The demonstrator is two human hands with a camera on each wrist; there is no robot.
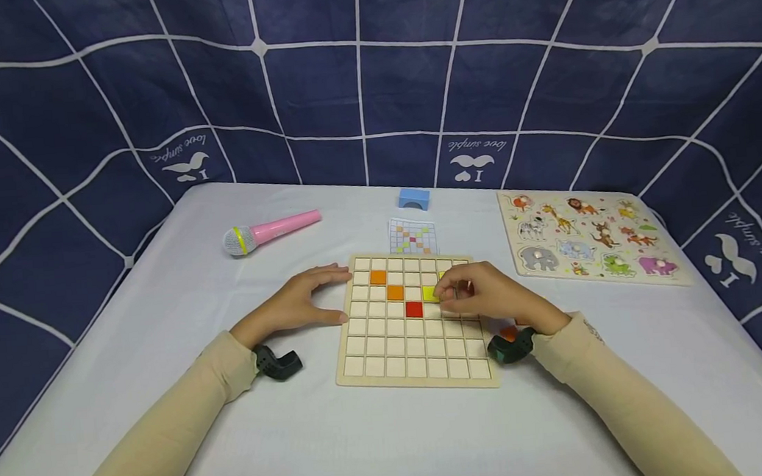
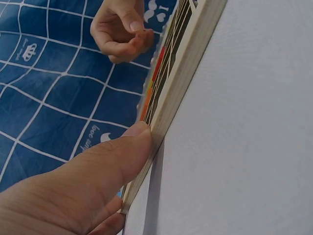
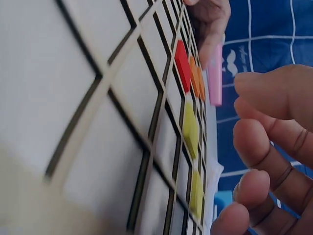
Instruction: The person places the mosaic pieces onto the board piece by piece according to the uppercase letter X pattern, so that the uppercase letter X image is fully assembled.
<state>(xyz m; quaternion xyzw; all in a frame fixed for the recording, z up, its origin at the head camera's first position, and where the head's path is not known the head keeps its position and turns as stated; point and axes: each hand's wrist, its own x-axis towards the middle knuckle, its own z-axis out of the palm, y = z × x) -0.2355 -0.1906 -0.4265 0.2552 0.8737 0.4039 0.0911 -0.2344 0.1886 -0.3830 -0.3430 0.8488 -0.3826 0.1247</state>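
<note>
A wooden grid board (image 1: 385, 347) lies on the table. On it sit two orange tiles (image 1: 378, 277), a red tile (image 1: 414, 309) and two yellow tiles (image 3: 190, 129). My left hand (image 1: 302, 299) rests at the board's left edge, thumb and fingers spread apart, the thumb (image 2: 110, 164) touching the rim. Over the board's right half is my right hand (image 1: 480, 290), close above the yellow tiles and partly hiding them. Its fingers (image 3: 252, 142) are loosely bent, with a gap to the thumb and nothing visible between them.
Behind the board lie a pattern card (image 1: 412, 236) and a blue block (image 1: 414, 199). A pink toy microphone (image 1: 274, 231) is at the back left, an animal puzzle board (image 1: 586, 235) at the back right. An orange piece (image 1: 509, 333) shows beside the board, near the right wrist.
</note>
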